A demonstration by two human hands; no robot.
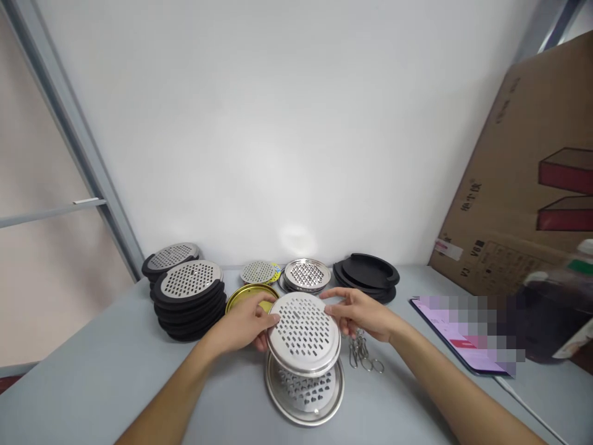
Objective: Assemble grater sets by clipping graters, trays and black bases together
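Above the table, L hand & R hand grip the disc by opp. edges, tilted, partly over a lower disc; can't tell if they touch! Clips lie nr R hand, gold plate just behind L hand, black stack further L.

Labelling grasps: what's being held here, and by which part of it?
A round perforated metal plate, held by its rim: left hand at its left edge, right hand at its upper right edge.
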